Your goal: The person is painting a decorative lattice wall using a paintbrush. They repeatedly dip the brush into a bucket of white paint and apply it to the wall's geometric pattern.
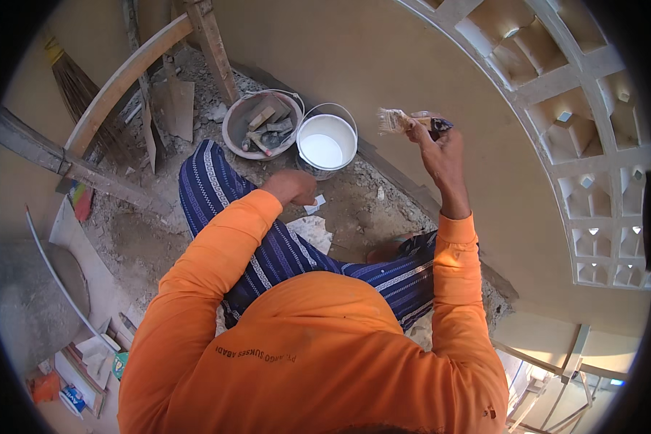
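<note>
My right hand is raised at the wall, closed around a paintbrush with pale, coated bristles pointing left. My left hand rests over my knee, fingers curled; whether it holds the small white piece just beside it cannot be made out. Ahead of that hand stands a white bucket with white liquid inside and its wire handle raised. Touching its left side is a larger bucket with blocks and tools in it. The beige wall rises beyond both.
A timber frame, a shovel and a stick broom stand at the left. Rubble lies along the wall's foot. White ventilation blocks fill the upper right. A flat whitish piece lies by my leg. More timber stands lower right.
</note>
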Motion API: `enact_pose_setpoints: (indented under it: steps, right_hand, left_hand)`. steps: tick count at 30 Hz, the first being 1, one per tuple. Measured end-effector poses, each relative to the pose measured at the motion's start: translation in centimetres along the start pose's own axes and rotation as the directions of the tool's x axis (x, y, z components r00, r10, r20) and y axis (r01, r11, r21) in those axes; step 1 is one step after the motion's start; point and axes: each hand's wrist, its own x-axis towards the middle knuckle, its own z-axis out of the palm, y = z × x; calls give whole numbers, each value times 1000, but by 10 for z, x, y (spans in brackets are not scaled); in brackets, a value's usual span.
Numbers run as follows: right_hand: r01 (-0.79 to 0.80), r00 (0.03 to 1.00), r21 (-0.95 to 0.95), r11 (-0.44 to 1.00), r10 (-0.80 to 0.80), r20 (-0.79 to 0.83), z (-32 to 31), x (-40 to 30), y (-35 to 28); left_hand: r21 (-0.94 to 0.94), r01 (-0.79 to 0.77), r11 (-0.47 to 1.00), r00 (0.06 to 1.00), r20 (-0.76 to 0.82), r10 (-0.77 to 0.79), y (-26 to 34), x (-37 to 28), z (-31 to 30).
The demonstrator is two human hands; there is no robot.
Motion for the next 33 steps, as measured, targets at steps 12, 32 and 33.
enact_pose_setpoints:
  steps: [12, 32, 33]
  right_hand:
    - [-128, 912, -428, 895, 276, 302, 212, 53, 172]
    - [-227, 930, -393, 891, 319, 185, 250, 47, 211]
    - [-227, 932, -400, 888, 317, 173, 254, 41, 211]
  left_hand:
    - [-80, 18, 997, 1000, 26, -16, 10, -7, -9]
    - [-84, -12, 996, 1000, 3, 12, 12, -2, -7]
    - [-91, -9, 996, 999, 31, 12, 13, -4, -13]
